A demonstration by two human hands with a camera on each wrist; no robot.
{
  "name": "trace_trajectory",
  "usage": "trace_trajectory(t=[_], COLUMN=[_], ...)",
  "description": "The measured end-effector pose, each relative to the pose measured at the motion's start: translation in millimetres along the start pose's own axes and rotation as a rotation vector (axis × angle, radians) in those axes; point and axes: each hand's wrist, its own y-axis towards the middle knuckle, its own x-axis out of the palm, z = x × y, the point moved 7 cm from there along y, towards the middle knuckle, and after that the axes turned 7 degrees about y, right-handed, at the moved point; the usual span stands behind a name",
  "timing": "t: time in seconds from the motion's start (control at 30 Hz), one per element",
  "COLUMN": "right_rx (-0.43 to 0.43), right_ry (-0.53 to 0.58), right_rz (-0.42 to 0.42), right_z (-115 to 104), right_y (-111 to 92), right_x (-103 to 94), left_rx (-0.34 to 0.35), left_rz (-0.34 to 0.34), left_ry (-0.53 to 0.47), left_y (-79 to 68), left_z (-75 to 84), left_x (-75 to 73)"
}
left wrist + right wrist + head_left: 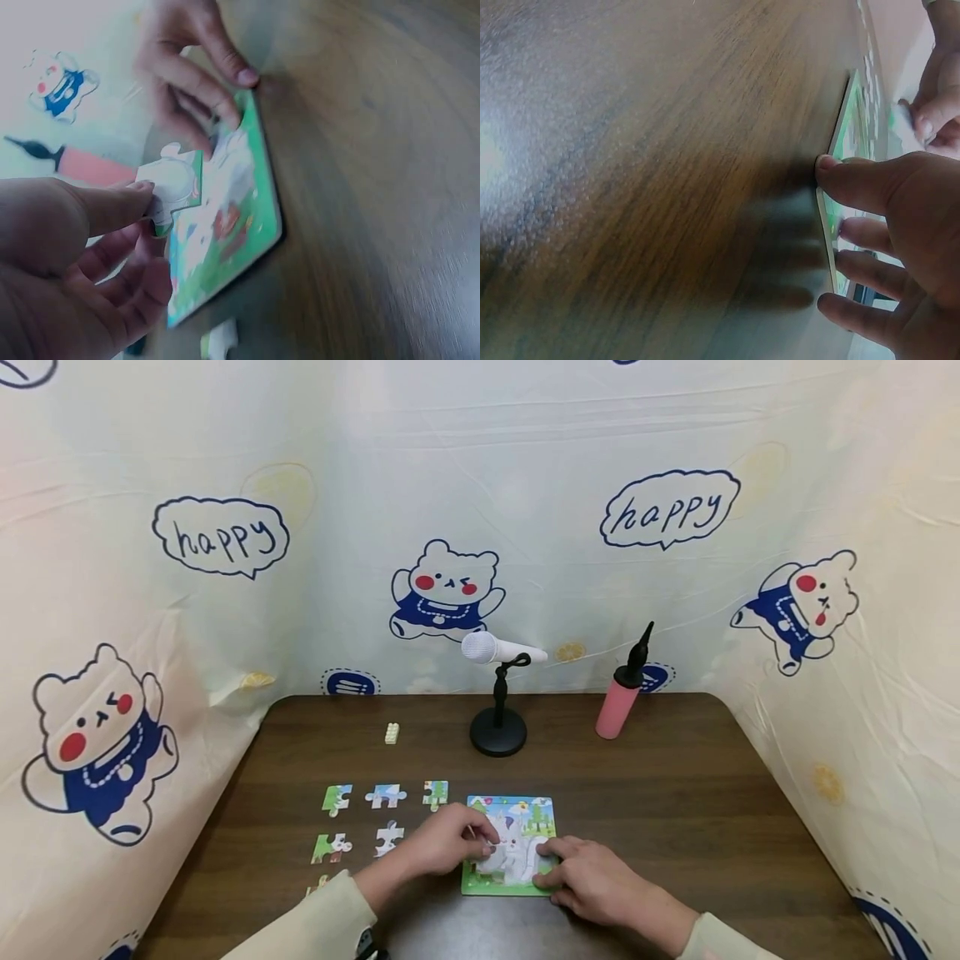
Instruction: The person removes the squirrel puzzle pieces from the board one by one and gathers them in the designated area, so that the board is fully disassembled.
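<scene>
A square puzzle board [487, 890] with a green rim and a white animal picture lies flat on the table. Between thumb and fingers, my left hand [448, 839] pinches a jigsaw piece [174, 180], white with a green edge, above the left part of the board. My right hand [596, 877] rests at the board's right side with its fingers spread. In the right wrist view its thumb [847, 180] lies on the board's edge, with the other fingers along the same side.
Several loose jigsaw pieces [386, 795] lie left of the board. Behind them is a small cream toy brick [392, 732]. A white microphone [498, 647] on a black stand [498, 732] and a pink hand pump [618, 706] stand toward the table's back, before a printed curtain [337, 593].
</scene>
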Motion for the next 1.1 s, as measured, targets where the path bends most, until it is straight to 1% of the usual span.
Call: trace_trajectory(t=[0.13, 0.27, 0.4, 0.53, 0.63, 0.73, 0.9, 1.0, 1.1], right_rx=[0.008, 0.005, 0.003, 0.015, 0.028, 0.033, 0.031, 0.029, 0.022], right_ry=[0.011, 0.01, 0.008, 0.018, 0.031, 0.033, 0.026, 0.022, 0.017], right_rz=[-0.001, 0.013, 0.019, 0.006, 0.003, 0.005, -0.001, 0.001, 0.008], right_z=[1, 1, 2, 3, 4, 4, 4, 5, 5], right_y=[0, 1, 0, 0, -1, -1, -1, -1, -2], right_x=[0.3, 0.0, 0.8, 2.3, 2.4, 2.3, 4.0, 4.6, 4.6], left_rx=[-0.029, -0.064, -0.094, -0.107, -0.116, -0.119, -0.101, -0.112, -0.141], left_rz=[0.018, 0.021, 0.024, 0.03, 0.03, 0.031, 0.055, 0.08, 0.086], left_ry=[-0.017, -0.064, -0.093, -0.101, -0.111, -0.099, 0.004, 0.069, 0.114], left_y=[-18.6, -43.0, -67.2, -84.1, -92.2, -98.7, -106.3, -109.0, -110.7], left_z=[-10.8, -23.6, -38.9, -53.9, -62.7, -68.1, -74.6, -79.0, -83.9], left_x=[-14.4, -25.5, -32.6, -36.2, -37.3, -38.8, -42.3, -44.4, -45.6])
